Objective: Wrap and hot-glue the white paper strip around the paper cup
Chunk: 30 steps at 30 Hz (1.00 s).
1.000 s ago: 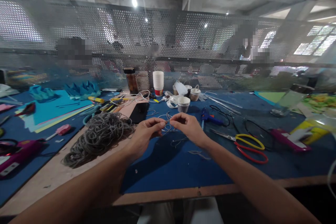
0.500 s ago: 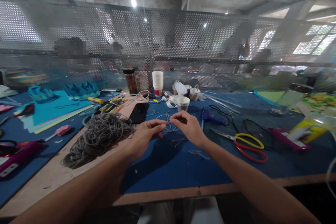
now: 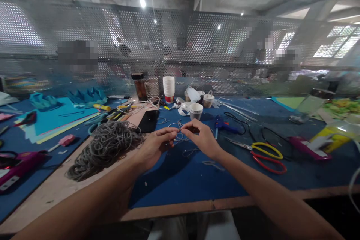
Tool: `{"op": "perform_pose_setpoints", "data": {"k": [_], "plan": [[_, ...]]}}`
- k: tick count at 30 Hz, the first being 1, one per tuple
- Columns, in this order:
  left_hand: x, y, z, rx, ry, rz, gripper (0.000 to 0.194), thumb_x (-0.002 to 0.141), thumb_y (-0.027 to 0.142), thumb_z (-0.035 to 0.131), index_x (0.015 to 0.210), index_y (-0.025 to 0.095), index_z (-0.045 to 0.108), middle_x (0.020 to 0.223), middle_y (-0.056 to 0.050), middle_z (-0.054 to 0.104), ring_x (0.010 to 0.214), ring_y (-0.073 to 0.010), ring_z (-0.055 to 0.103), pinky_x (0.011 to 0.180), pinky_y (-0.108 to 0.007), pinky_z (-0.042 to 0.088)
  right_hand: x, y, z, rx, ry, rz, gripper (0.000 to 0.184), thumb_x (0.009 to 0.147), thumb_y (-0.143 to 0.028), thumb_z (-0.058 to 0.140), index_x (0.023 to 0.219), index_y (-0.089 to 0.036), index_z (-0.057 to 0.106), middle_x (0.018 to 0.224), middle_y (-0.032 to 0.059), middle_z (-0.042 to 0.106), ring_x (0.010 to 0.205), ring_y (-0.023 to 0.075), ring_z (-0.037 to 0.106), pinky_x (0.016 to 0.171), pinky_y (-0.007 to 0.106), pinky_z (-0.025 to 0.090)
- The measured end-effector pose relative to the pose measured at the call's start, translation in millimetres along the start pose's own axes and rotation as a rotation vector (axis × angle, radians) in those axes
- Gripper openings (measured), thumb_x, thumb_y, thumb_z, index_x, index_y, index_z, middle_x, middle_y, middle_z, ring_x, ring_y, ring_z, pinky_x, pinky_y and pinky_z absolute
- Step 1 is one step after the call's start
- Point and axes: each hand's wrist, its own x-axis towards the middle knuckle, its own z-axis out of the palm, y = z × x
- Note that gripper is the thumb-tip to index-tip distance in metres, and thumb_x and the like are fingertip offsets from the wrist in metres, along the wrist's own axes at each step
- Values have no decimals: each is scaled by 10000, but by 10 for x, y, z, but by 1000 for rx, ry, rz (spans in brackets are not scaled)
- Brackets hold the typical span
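Note:
Over the blue table mat, my left hand (image 3: 159, 144) and my right hand (image 3: 201, 138) meet fingertip to fingertip. Both pinch a thin grey cord (image 3: 177, 123), whose loops show just behind the fingers; the exact pinched spot is hidden. A large tangled bundle of grey cord (image 3: 108, 146) lies left of my left hand. Beyond the hands stands a small paper cup with printed lettering (image 3: 196, 111). Cut bits of cord (image 3: 213, 165) lie on the mat below my right hand.
Scissors with red and yellow handles (image 3: 261, 153) and a blue glue gun (image 3: 227, 125) lie to the right. A black phone (image 3: 149, 120) rests behind the bundle. Stacked paper cups (image 3: 168, 89) and a dark jar (image 3: 139, 87) stand before the perforated metal screen (image 3: 180, 41).
My right fingertips have shifted slightly left, closer against the left ones at the cord. Everything else on the table stays where it was.

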Motion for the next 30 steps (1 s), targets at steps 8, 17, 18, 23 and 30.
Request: {"op": "perform_pose_setpoints", "data": {"k": [8,17,18,23,30], "plan": [[-24,7,48,50,69,57,239,682,279,846,886,179,772,782,5,644,653,-74,526,662,-202,477,-26,-43,23,-67,18,-137,52,886,-194,672,935,-211,672,884,3,607,775,128,616,718,270,515],[-27,-33,35,361,121,298,179,778,326,758,895,191,767,728,4,662,644,-105,538,636,-241,452,-43,-48,18,-174,27,-228,38,919,-206,638,950,-223,651,896,13,592,780,137,607,724,277,518],[-28,-35,33,386,124,317,178,782,329,753,893,190,764,725,4,664,646,-110,544,636,-246,451,-44,-46,19,-183,30,-236,37,921,-207,636,951,-222,650,897,13,591,779,136,606,723,276,516],[-35,-17,40,557,143,402,160,816,320,704,901,196,759,774,-7,679,682,-133,582,656,-270,459,-58,-34,25,-213,41,-260,37,932,-226,623,961,-230,645,910,18,596,784,142,608,718,279,513],[-51,-41,56,717,194,563,106,839,278,678,864,214,759,828,-13,665,729,-142,594,648,-265,440,-64,-23,35,-212,45,-269,45,930,-239,623,968,-232,646,913,22,600,774,145,606,716,280,513]]}}
